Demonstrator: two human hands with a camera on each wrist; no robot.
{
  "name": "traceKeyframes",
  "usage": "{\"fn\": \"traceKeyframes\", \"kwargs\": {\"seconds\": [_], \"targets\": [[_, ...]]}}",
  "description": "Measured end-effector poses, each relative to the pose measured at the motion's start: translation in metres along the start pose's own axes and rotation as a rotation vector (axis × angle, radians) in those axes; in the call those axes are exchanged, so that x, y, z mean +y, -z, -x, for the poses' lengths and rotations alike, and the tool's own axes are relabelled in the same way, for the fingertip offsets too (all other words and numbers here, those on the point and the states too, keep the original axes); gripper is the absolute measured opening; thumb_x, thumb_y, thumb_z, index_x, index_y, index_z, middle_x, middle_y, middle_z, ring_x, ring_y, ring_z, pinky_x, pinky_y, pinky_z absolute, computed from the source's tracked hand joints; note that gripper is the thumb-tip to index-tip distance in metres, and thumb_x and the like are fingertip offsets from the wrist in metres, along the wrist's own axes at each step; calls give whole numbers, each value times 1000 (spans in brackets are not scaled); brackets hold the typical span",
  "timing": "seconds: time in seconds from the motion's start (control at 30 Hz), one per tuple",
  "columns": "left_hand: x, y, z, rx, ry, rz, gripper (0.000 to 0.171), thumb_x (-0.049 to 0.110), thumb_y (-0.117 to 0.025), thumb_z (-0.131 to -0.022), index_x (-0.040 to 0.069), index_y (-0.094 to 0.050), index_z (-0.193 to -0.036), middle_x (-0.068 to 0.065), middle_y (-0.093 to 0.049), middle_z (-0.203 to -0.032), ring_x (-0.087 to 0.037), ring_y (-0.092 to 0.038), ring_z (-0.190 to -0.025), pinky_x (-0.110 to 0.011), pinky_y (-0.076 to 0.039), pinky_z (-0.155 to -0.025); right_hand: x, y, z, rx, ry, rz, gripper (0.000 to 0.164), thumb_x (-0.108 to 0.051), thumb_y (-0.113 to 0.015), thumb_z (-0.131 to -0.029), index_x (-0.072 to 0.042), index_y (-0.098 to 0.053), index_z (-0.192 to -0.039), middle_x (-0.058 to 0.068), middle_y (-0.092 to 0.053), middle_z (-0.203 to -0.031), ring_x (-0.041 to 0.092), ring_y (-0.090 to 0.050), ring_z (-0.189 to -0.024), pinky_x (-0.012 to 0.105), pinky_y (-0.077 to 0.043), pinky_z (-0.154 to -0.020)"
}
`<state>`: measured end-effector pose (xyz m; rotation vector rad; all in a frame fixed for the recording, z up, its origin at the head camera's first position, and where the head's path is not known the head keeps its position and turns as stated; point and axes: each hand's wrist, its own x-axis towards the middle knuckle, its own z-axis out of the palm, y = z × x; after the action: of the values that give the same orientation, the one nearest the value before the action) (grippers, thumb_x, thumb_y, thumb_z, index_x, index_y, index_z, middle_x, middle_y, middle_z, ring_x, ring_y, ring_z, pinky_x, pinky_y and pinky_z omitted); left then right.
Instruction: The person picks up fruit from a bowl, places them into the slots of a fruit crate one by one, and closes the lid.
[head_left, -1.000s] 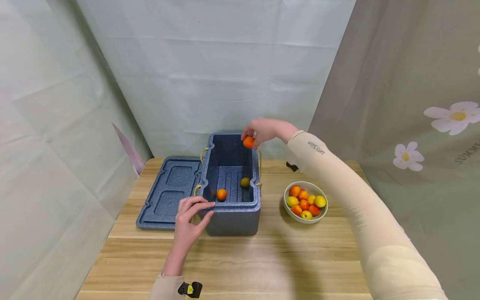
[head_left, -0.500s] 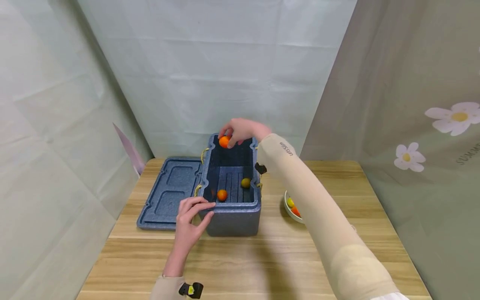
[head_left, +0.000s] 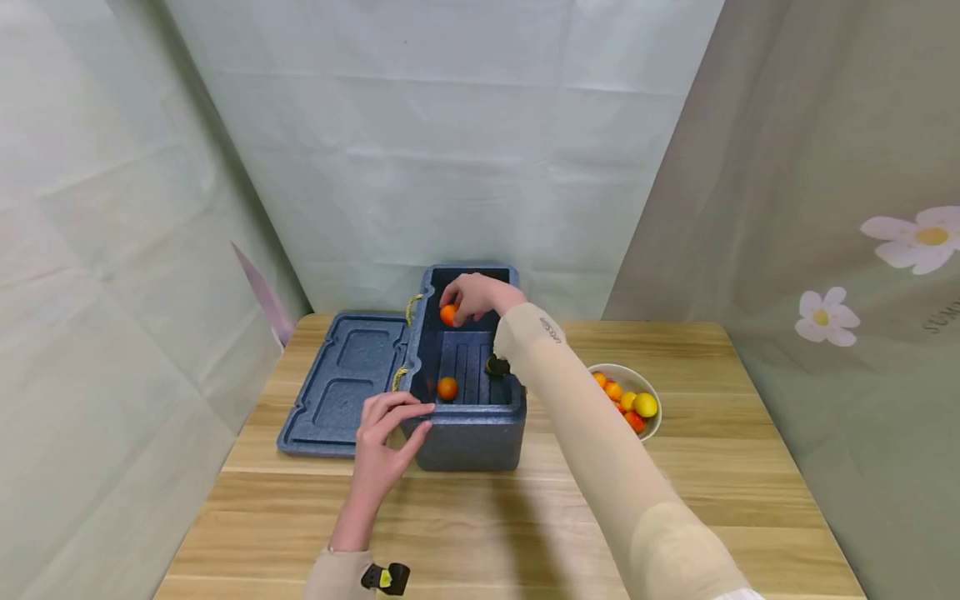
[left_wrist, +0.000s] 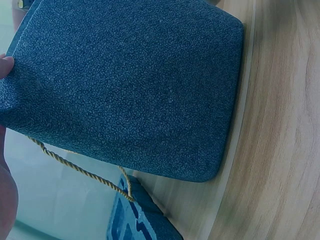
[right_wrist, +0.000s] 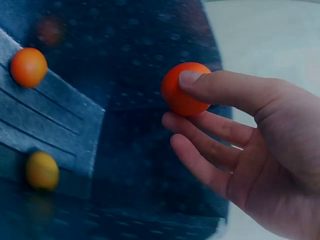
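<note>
Orange fruit (right_wrist: pixel 182 95) is pinched between thumb and fingers of right hand (head_left: pixel 480 293), held at the far end of the box (head_left: pixel 468 446) opening, clear of its floor; depth against the rim can't be told. Box rim is gripped at its near-left corner by left hand (head_left: pixel 382 435). On the box floor, second orange (head_left: pixel 447 388) is seen near left, yellow fruit (right_wrist: pixel 42 171) near right. Lid (head_left: pixel 348 383) is laid left of box. Fruit bowl (head_left: pixel 658 425) is set right of box, partly covered by right sleeve (head_left: pixel 592 433).
</note>
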<state>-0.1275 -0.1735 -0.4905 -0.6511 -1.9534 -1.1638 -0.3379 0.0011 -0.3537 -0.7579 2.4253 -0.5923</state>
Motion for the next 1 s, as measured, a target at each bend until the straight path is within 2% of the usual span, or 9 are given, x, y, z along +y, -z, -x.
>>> {"fn": "traceKeyframes", "kwargs": {"seconds": [0.2, 0.53, 0.8, 1.0], "targets": [[-1, 1, 0, 4, -4, -6, 32, -2, -81, -72, 10, -78, -101, -10, -66, -100, -22, -53, -101, -24, -33, -97, 7, -20, -8, -2, 13, -14, 42, -12, -69, -91, -12, -60, -133, 13, -63, -126, 25, -63, -99, 41, -54, -97], [-1, 0, 3, 8, -2, 2, 39, -10, -82, -64, 8, -78, -99, -13, -67, -99, -27, -52, -100, -25, -33, -97, 9, -37, -13, -26, -39, 18, 41, -14, -71, -90, -15, -62, -130, 7, -65, -112, 26, -64, -100, 31, -55, -87], [0, 0, 1, 9, -4, 14, 40, -11, -82, -64, 7, -77, -99, -13, -67, -99, -27, -53, -99, -26, -33, -96, 11, -43, -13, -20, -43, 33, 41, -13, -71, -90, -16, -63, -130, 7, -65, -114, 31, -64, -105, 33, -54, -86], [0, 0, 1, 8, -1, 16, 39, -10, -82, -64, 7, -78, -99, -14, -67, -99, -27, -53, -99, -27, -33, -96, 13, -46, -14, -17, -46, 31, 45, -14, -72, -90, -15, -61, -134, 10, -65, -123, 26, -64, -104, 32, -56, -87]]}}
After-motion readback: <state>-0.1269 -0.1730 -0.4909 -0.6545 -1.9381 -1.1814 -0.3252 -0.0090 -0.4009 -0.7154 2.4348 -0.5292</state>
